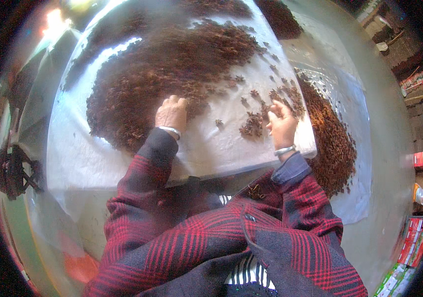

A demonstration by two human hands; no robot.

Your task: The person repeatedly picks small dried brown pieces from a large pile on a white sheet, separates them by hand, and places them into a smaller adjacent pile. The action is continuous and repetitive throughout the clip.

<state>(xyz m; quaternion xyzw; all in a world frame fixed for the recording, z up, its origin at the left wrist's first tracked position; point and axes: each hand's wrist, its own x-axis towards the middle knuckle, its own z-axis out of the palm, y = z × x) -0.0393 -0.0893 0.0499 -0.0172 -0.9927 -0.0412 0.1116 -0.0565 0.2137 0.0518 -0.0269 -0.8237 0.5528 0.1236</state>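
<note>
A broad heap of brown star anise pods (141, 81) covers much of a white sheet (211, 152) on the table before me. My left hand (171, 113) rests at the heap's near edge, back up, its fingertips hidden, so its grip does not show. To the right, my right hand (284, 122) hovers by a small cluster of star anise (253, 124), thumb and fingers loosely bent and apart. I see nothing held in it. Single pods (243, 100) lie scattered between the heap and this cluster. Thin brown stems (256, 192) sit in a fold of my plaid coat (211, 237).
Lower right of the table, another reddish-brown pile (332, 144) lies on a plastic sheet (360, 178) on the floor. A further dark pile (282, 20) is behind it. Red and green boxes (413, 241) line the right wall. A dark object with crossed legs (20, 172) stands left.
</note>
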